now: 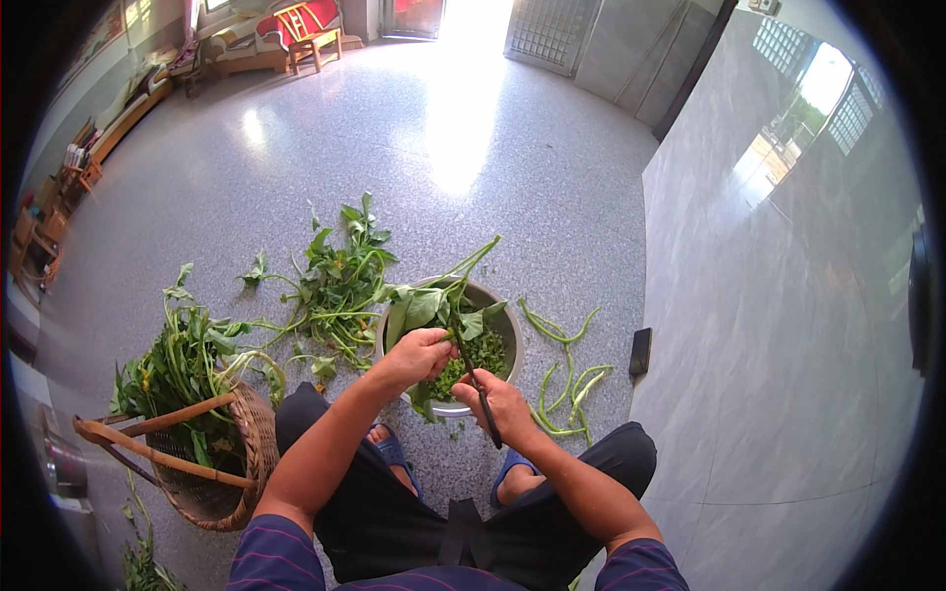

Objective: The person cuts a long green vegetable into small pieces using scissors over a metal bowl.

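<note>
My left hand (419,357) is closed around green leafy stems (424,307) above a steel bowl (509,347) with chopped greens (485,350) inside. My right hand (503,409) grips a dark, long-bladed cutting tool (469,364), whose upper part lies against the stems beside my left fingers. Loose stalks with big leaves (335,276) lie on the floor behind and left of the bowl, and several long bare stems (557,414) lie to its right.
A woven basket (256,453) full of greens stands by my left knee. A small black object (641,352) is at the tiled wall (769,364) on the right. A wooden chair (307,44), sofa and low furniture line the far left, near a bright doorway.
</note>
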A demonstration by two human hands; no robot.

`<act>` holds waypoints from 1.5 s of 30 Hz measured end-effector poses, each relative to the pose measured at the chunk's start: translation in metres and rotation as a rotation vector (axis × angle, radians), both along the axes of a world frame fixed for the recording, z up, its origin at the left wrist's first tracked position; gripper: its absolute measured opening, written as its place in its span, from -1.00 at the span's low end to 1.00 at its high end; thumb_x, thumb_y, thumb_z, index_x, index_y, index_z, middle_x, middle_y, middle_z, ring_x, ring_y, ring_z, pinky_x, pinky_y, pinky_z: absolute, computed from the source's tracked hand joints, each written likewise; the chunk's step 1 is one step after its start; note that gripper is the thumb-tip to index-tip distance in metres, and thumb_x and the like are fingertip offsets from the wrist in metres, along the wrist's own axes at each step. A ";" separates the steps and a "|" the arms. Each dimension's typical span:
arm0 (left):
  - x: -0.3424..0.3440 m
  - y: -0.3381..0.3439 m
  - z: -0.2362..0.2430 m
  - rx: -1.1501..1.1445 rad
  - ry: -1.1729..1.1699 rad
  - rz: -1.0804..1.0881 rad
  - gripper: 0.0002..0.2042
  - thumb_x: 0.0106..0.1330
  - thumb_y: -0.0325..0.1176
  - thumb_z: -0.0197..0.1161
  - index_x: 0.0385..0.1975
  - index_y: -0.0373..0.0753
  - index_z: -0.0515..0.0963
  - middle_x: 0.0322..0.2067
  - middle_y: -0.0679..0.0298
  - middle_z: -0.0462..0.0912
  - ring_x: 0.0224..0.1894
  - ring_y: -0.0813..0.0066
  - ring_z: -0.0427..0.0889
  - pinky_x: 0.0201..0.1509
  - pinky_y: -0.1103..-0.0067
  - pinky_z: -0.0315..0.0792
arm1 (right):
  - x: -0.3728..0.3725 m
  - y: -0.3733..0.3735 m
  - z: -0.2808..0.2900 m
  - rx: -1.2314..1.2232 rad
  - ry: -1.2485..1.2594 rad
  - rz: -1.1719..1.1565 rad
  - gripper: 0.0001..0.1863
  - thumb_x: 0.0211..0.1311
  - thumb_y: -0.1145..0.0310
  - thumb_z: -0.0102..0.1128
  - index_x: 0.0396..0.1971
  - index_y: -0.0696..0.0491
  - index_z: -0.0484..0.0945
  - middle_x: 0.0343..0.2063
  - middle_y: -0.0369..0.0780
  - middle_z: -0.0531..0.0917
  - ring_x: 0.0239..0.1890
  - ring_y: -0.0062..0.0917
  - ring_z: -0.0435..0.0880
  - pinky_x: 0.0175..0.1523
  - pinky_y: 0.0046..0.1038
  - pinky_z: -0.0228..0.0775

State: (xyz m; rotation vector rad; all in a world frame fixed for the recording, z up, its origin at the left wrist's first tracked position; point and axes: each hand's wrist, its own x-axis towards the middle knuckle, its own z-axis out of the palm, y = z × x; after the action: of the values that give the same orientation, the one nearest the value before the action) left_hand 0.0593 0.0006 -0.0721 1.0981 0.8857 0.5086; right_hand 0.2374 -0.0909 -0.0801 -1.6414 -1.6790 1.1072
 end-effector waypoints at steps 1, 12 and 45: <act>0.000 -0.001 0.001 0.010 0.001 0.017 -0.83 0.43 -0.38 -0.04 -0.39 -0.27 0.44 -0.65 0.48 0.27 -0.65 0.70 0.19 -0.59 0.69 0.09 | -0.001 0.002 -0.003 -0.030 0.072 -0.029 -0.50 0.23 -0.13 0.12 -0.18 0.05 0.53 -0.41 -0.04 0.65 -0.31 -0.13 0.65 -0.23 -0.23 0.42; 0.000 0.000 0.000 0.050 0.041 0.001 -0.83 0.42 -0.40 -0.03 -0.42 -0.26 0.45 -0.65 0.46 0.32 -0.64 0.68 0.25 -0.59 0.66 0.16 | -0.004 -0.002 0.014 0.034 -0.219 0.009 -0.51 0.23 -0.12 0.10 -0.19 0.05 0.41 -0.46 -0.07 0.62 -0.27 -0.09 0.63 -0.21 -0.16 0.40; -0.001 -0.017 0.019 -0.524 -0.500 -0.298 -0.54 0.47 -0.31 -0.03 0.33 -0.15 0.12 -0.66 0.49 0.25 -0.70 0.76 0.11 -0.65 0.75 0.00 | 0.011 0.021 0.012 0.005 0.924 -0.044 -0.35 0.08 0.53 0.34 0.20 0.05 0.29 -0.28 -0.28 0.62 -0.23 -0.63 0.60 -0.06 -0.58 0.43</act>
State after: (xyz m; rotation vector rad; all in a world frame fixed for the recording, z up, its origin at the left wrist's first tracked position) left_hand 0.0578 -0.0169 -0.0527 0.5653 0.3684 0.2577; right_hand 0.2487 -0.0701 -0.0680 -0.8942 -1.0163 1.5083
